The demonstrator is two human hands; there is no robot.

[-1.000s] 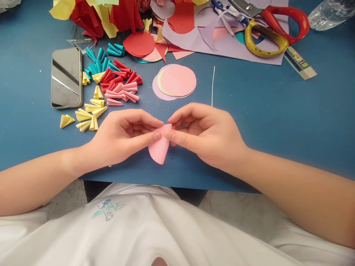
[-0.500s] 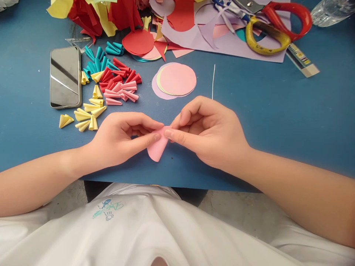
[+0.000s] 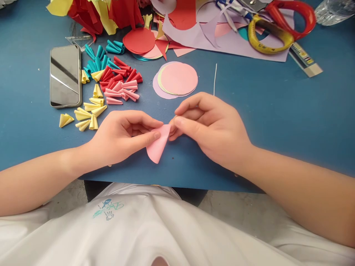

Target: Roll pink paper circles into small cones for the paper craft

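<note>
Pink paper point(image 3: 157, 148) pinched by the left hand point(image 3: 124, 136), with the right hand point(image 3: 213, 125) at its edge

Nearest, over the blue table point(image 3: 277, 111), the curled piece slants with its rounded end low. The left thumb lies on its front and the fingers sit behind, a narrow pinch that seems meant to stop the curl springing open. The right thumb and fingers are bunched narrow at the upper right edge; whether they grip it, I cannot tell.

Beyond the left hand lie yellow cones point(image 3: 93, 115), then pink cones point(image 3: 122, 94), red cones point(image 3: 119, 76) and teal cones point(image 3: 97, 63), mostly grouped by colour, perhaps to keep them sorted. A smartphone point(image 3: 64, 75) lies flat beside them. Ahead, 1 stack of paper discs point(image 3: 179, 78), pink uppermost, probably sits there for easy reach, near a thin white strip point(image 3: 215, 79).

Farther back, scissors point(image 3: 270, 37), with 1 red and 1 yellow loop, rest partly on lilac paper point(image 3: 188, 35). As for containers, a clear plastic bottle point(image 3: 334, 13) is cut off at the far right; its contents I cannot make out.
</note>
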